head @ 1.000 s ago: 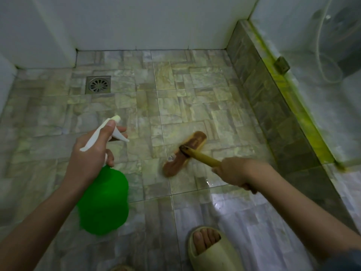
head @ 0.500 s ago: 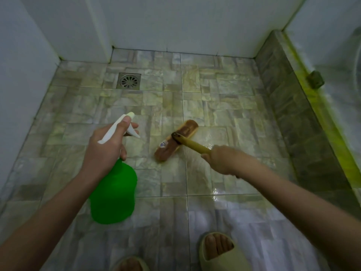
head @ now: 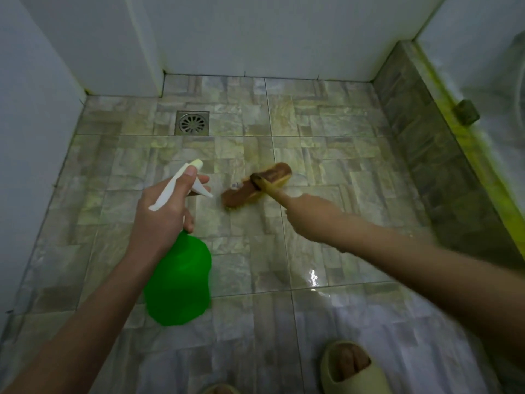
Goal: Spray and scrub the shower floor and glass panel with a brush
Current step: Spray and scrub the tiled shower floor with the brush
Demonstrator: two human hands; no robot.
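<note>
right hand [head: 309, 214] blurred, hiding most of brush [head: 255, 184] handle.

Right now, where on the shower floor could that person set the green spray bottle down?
Bare tiles lie between the drain and left wall, and between the brush and the right-side curb. The middle is crowded: left hand with spray bottle, right hand with brush.

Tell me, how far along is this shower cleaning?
Roughly midway, I'd guess. Looks done: the floor near the sandal shines wet. In hand: the right hand grips the brush, its head on the middle tiles; the left hand holds the green spray bottle. Left: the tiles by the drain look duller, and the glass panel shows a yellow-green streak along its foot.
</note>
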